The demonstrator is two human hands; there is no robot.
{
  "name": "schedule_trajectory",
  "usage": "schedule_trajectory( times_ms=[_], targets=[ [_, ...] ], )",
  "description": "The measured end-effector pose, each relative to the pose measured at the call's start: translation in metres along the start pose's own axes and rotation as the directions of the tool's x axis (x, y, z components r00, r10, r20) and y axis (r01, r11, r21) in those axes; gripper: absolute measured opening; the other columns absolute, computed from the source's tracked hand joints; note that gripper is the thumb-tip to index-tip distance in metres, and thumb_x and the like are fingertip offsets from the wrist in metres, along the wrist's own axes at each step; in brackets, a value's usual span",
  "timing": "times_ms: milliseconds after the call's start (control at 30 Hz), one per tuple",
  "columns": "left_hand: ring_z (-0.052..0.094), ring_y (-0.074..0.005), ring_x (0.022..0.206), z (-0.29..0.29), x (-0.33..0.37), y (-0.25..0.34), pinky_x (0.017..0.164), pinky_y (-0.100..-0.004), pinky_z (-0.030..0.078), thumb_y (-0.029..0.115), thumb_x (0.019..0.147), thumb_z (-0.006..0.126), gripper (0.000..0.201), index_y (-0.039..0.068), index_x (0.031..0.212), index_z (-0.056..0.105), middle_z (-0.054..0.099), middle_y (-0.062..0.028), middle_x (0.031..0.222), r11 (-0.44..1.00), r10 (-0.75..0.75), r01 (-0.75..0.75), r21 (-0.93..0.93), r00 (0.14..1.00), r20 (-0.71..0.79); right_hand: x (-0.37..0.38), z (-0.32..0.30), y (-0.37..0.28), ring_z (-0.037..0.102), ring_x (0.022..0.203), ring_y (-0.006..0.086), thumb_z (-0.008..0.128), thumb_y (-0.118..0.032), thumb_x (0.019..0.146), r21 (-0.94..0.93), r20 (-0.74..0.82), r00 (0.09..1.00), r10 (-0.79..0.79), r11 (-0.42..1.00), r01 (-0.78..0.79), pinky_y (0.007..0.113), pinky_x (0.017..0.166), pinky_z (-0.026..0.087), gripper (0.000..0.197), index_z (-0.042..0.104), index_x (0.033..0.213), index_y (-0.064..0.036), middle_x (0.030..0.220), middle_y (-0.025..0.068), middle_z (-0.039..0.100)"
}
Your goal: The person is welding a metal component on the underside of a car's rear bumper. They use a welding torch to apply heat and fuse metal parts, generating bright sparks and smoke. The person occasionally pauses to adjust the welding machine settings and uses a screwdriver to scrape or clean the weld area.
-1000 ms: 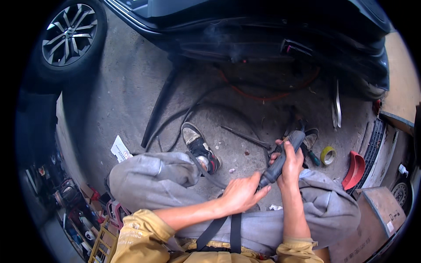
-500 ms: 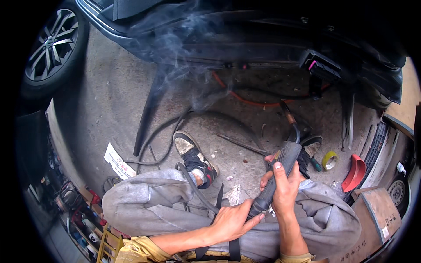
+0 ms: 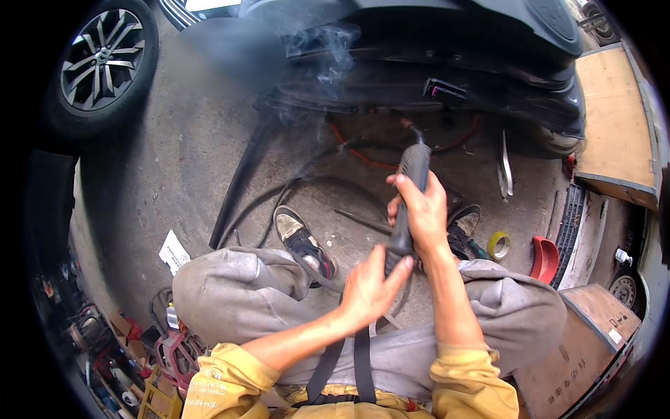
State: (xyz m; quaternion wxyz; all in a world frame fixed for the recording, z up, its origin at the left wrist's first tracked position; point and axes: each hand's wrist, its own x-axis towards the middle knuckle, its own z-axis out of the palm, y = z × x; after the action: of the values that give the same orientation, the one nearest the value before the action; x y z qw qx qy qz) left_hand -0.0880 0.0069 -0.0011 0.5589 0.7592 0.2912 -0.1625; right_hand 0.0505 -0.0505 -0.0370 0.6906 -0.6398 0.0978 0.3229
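A black MIG welding torch (image 3: 417, 162) with a bent neck and copper-coloured nozzle points away from me, toward the lower edge of a dark car body (image 3: 335, 91). My right hand (image 3: 426, 213) is wrapped round the upper part of its handle. My left hand (image 3: 370, 286) grips the rear end of the torch, near where the cable leaves it. The nozzle tip is close under the car's edge; I cannot tell whether it touches. Thin smoke (image 3: 335, 52) drifts above the car body. A small black part with a pink piece (image 3: 441, 90) sits on the car body.
Black hose and an orange-red cable (image 3: 373, 162) curve over the concrete. Yellow tape (image 3: 498, 245), a red curved piece (image 3: 544, 259) and a cardboard box (image 3: 593, 342) lie at right. A car wheel (image 3: 105, 59) stands far left; white paper (image 3: 173, 253) lies nearer.
Both hands have carried the torch forward and a little left, bringing its nozzle up to the car's lower edge. My view has shifted, and more of the car's right side shows.
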Motion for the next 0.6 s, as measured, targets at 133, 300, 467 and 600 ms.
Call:
schedule_trajectory(
  times_ms=[133,300,467,600],
  targets=[
    [0.059,-0.0232,0.068,0.000,0.002,-0.006,0.065,-0.0406,0.046,0.041,0.097,0.061,0.044,-0.003,0.098,0.055,0.062,-0.0165,0.075,0.998,-0.024,0.019,-0.063,0.996,-0.087,0.010,0.016,0.005,0.059,0.052,0.0129,0.062,-0.017,0.093,-0.084,0.018,1.000,0.015,0.996,-0.013,0.028,0.044,0.050,0.025,0.050,0.106,0.0007,0.091,0.0104,0.065],
    [0.059,-0.0224,0.065,-0.002,0.000,-0.008,0.061,-0.0412,0.045,0.042,0.097,0.061,0.045,-0.003,0.096,0.057,0.061,-0.0169,0.072,0.998,0.062,-0.064,-0.017,0.991,-0.116,0.004,0.018,-0.005,0.059,0.051,0.0138,0.062,-0.017,0.092,-0.091,0.020,1.000,-0.010,0.996,0.012,0.029,0.043,0.049,0.025,0.052,0.105,0.0019,0.089,0.0110,0.066],
    [0.058,-0.0229,0.061,-0.001,0.009,0.001,0.059,-0.0422,0.044,0.043,0.097,0.061,0.048,-0.004,0.096,0.056,0.059,-0.0177,0.068,0.994,0.086,-0.077,0.077,0.990,-0.112,0.007,0.011,-0.008,0.059,0.051,0.0147,0.062,-0.018,0.091,-0.041,-0.140,0.988,-0.071,0.997,0.066,0.030,0.042,0.050,0.024,0.052,0.103,0.0015,0.087,0.0107,0.066],
    [0.059,-0.0173,0.065,0.013,-0.002,-0.016,0.061,-0.0368,0.046,0.039,0.099,0.059,0.041,-0.002,0.095,0.056,0.062,-0.0079,0.071,0.989,0.079,-0.101,-0.104,0.977,-0.197,0.004,0.029,-0.005,0.059,0.050,0.0142,0.063,-0.018,0.089,-0.286,0.036,0.999,0.020,0.958,-0.009,0.030,0.042,0.049,0.028,0.051,0.105,0.0016,0.084,0.0093,0.064]
  ],
)
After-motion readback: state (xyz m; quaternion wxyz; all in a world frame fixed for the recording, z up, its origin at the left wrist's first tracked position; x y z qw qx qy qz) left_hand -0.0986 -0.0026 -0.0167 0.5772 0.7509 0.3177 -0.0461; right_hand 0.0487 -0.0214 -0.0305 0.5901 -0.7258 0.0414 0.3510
